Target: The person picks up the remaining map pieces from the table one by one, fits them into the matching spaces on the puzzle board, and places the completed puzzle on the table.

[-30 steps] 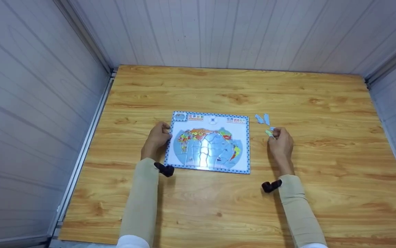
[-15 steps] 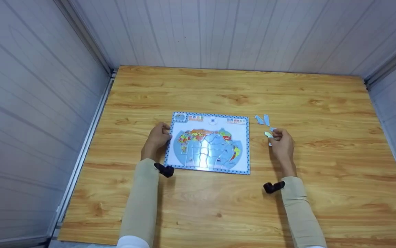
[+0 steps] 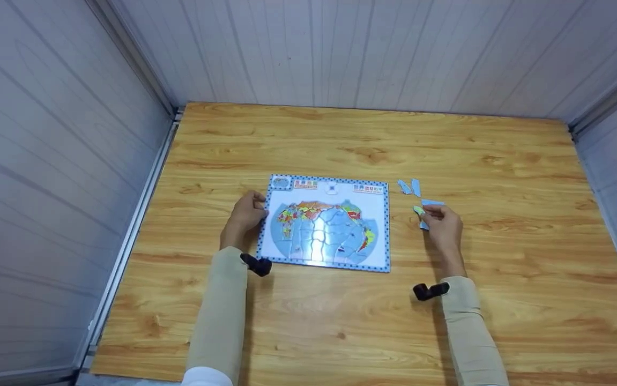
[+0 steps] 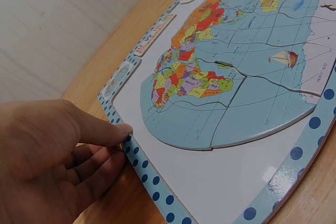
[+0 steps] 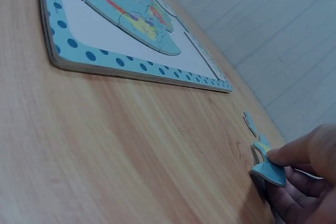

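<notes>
My left hand [image 3: 246, 215] holds the left edge of a world map puzzle board [image 3: 329, 186], its thumb on the dotted rim in the left wrist view. Most of the map on the board is filled with fitted pieces [image 4: 257, 109]. To the right of the board, my right hand [image 3: 444, 229] pinches a small puzzle piece [image 5: 269, 172], blue with a yellow-green part, low over the table. The hand covers part of this piece in the head view. A blue strip-shaped piece [image 3: 433, 202] lies just beyond the fingertips.
Two more blue puzzle pieces, a left one [image 3: 404, 186] and a right one [image 3: 416, 187], lie past the board's upper right corner. The wooden table [image 3: 340, 332] is bounded by a back wall [image 3: 335, 53] and side panels.
My right hand has shifted slightly right and toward me, so the blue strip-shaped piece shows more. The left hand and the board stay put.
</notes>
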Action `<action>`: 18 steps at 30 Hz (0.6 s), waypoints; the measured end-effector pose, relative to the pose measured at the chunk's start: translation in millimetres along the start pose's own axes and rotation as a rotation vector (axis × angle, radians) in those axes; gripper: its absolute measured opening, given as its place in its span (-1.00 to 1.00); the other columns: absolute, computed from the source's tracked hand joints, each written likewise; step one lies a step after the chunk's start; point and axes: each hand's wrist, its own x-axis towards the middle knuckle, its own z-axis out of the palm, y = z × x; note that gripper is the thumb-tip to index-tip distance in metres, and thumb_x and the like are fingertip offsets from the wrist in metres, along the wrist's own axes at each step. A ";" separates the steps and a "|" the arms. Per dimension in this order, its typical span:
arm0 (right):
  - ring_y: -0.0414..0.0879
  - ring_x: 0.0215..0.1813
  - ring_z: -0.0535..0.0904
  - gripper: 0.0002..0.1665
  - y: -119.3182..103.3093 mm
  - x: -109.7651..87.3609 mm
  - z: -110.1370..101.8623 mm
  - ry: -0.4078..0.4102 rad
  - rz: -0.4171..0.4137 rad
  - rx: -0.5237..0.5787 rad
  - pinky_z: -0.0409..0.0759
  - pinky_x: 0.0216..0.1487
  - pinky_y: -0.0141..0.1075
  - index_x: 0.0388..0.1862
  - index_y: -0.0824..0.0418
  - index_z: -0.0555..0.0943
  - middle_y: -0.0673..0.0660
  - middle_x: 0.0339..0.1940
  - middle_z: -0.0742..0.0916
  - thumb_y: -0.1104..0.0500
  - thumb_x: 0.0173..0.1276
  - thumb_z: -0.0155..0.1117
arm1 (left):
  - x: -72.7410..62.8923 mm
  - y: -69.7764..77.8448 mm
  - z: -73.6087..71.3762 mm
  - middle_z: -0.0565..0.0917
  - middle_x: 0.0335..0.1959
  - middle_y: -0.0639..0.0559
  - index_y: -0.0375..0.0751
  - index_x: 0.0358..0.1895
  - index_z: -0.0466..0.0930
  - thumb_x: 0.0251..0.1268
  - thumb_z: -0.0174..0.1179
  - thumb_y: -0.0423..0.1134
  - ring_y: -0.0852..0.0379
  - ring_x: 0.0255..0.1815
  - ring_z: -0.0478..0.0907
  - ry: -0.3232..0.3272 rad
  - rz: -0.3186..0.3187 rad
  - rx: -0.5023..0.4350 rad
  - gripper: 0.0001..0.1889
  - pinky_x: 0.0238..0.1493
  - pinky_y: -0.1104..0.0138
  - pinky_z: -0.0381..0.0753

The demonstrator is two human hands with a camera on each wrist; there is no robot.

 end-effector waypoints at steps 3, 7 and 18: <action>-0.18 -0.15 0.55 -0.71 -0.6 0.1 -0.7 0.002 0.016 0.011 0.46 -0.22 -0.53 0.01 0.26 0.63 0.23 -0.06 0.70 0.19 0.34 0.24 | 0.0 -0.1 -0.3 0.43 -0.10 -0.07 -0.18 0.14 0.35 0.35 0.06 -0.36 0.03 -0.10 0.41 -0.004 -0.005 -0.001 -0.67 -0.07 0.26 0.43; -0.28 -0.19 0.53 -0.69 -2.4 0.6 -0.9 -0.006 0.053 0.040 0.47 -0.20 -0.53 0.01 0.25 0.63 0.19 -0.06 0.70 0.17 0.33 0.26 | 0.0 -0.6 -0.5 0.43 -0.09 -0.08 -0.19 0.15 0.34 0.34 0.07 -0.36 0.03 -0.09 0.41 -0.005 0.004 0.005 -0.67 -0.06 0.25 0.43; -0.26 -0.14 0.52 -0.66 -9.6 1.4 3.8 -0.046 0.108 0.151 0.53 -0.16 -0.51 0.04 0.27 0.61 0.05 -0.13 0.64 0.16 0.33 0.26 | -0.8 0.0 -0.4 0.42 -0.12 -0.06 -0.21 0.15 0.34 0.36 0.06 -0.37 0.05 -0.12 0.39 0.001 0.019 0.016 -0.67 -0.09 0.29 0.39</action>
